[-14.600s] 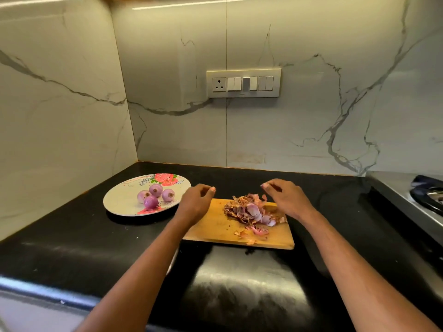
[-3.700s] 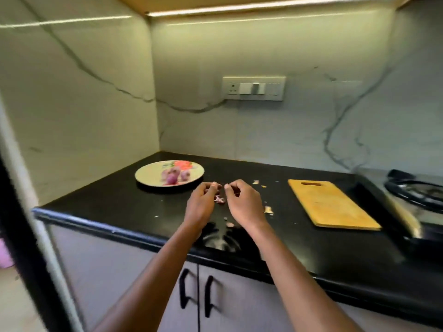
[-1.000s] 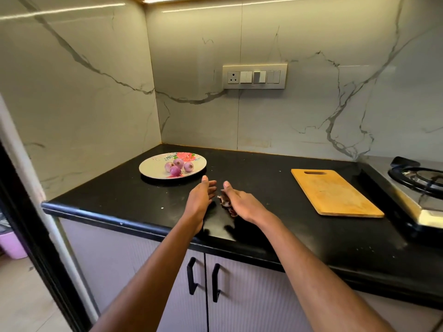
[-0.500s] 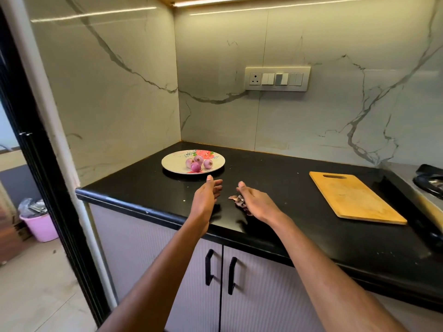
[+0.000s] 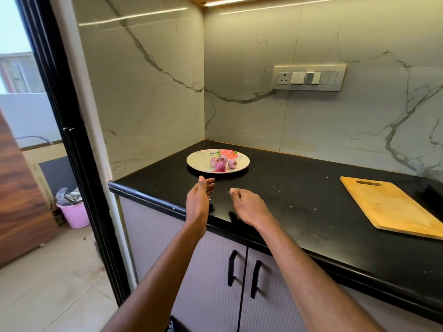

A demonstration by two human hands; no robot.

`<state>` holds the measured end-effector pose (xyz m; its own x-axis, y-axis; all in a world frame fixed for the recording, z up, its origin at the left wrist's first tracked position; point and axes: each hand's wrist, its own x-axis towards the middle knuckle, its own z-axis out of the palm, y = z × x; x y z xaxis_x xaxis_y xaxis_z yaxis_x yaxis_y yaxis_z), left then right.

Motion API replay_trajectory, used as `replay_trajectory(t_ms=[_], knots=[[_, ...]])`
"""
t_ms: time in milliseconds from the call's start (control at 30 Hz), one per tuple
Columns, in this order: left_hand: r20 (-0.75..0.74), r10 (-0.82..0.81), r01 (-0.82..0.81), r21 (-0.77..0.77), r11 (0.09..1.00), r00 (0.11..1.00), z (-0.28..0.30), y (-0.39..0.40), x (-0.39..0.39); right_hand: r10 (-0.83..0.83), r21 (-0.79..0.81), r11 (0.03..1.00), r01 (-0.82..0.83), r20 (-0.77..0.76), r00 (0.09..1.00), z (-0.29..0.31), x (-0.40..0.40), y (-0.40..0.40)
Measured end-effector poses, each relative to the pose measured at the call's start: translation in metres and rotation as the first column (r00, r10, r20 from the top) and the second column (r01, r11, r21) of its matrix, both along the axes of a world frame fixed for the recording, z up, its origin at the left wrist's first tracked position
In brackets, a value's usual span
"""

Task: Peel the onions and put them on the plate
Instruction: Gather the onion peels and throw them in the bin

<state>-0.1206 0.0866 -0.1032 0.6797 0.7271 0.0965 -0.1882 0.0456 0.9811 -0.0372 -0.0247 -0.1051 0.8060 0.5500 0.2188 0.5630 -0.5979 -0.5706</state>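
Several peeled purple onions point(image 5: 223, 162) lie together on the floral plate point(image 5: 199, 164) near the counter's back left corner. My left hand point(image 5: 200, 197) hovers just in front of the plate, with the palm turned inward, the fingers straight and nothing in it. My right hand point(image 5: 249, 204) hangs palm down beside it over the counter's front edge. Its fingers are curled under around the onion peels, which are hidden below the palm.
A bare wooden cutting board point(image 5: 393, 207) lies on the black counter point(image 5: 299, 195) to the right. Small peel specks dot the counter. Cabinet doors with black handles point(image 5: 232, 267) are below. A pink bin point(image 5: 73, 214) stands on the floor past the door frame at left.
The view has swung left and down, so the doorway and the bin now show. The peels that lay between my hands are out of sight, and my right hand has curled over that spot.
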Motion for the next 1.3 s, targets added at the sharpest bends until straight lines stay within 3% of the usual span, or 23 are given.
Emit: replay_trajectory(t_ms=[200,367,467,733,900,1000,1100,1167,1300], knots=[[0.071,0.044,-0.043,-0.021,0.999,0.996,-0.002,0.022,-0.015,0.050,0.037,0.998,-0.047,-0.084,0.995,0.010,-0.016,0.035],[0.186,0.176,-0.154,-0.125,0.980,0.967,-0.014,0.028,-0.033,0.112,0.319,0.948,0.015,-0.376,0.920,0.011,0.003,0.034],[0.217,0.180,-0.147,-0.159,0.976,0.960,-0.018,0.026,-0.034,0.136,0.383,0.923,0.039,-0.420,0.897,0.007,0.009,0.034],[0.260,0.218,-0.163,-0.218,0.962,0.941,-0.018,0.029,-0.035,0.108,0.273,0.962,-0.020,-0.310,0.945,0.011,-0.002,0.035],[0.245,0.163,-0.134,-0.131,0.982,0.956,-0.021,0.028,-0.033,0.149,-0.062,0.986,-0.152,-0.042,0.988,0.010,-0.012,0.018],[0.246,0.223,-0.197,-0.123,0.973,0.943,-0.026,0.030,-0.034,0.196,-0.178,0.966,-0.189,0.021,0.980,0.003,-0.015,0.019],[0.248,0.385,-0.334,-0.224,0.915,0.889,-0.039,0.025,-0.043,0.190,-0.175,0.967,-0.185,0.014,0.982,-0.001,-0.018,0.023],[0.248,0.504,-0.387,-0.399,0.832,0.828,-0.050,0.021,-0.050,0.197,-0.153,0.969,-0.193,0.009,0.980,-0.002,-0.022,0.027],[0.241,0.606,-0.198,-0.800,0.566,0.758,-0.063,0.011,-0.048,0.208,-0.074,0.975,-0.209,-0.012,0.978,0.002,-0.030,0.036]])
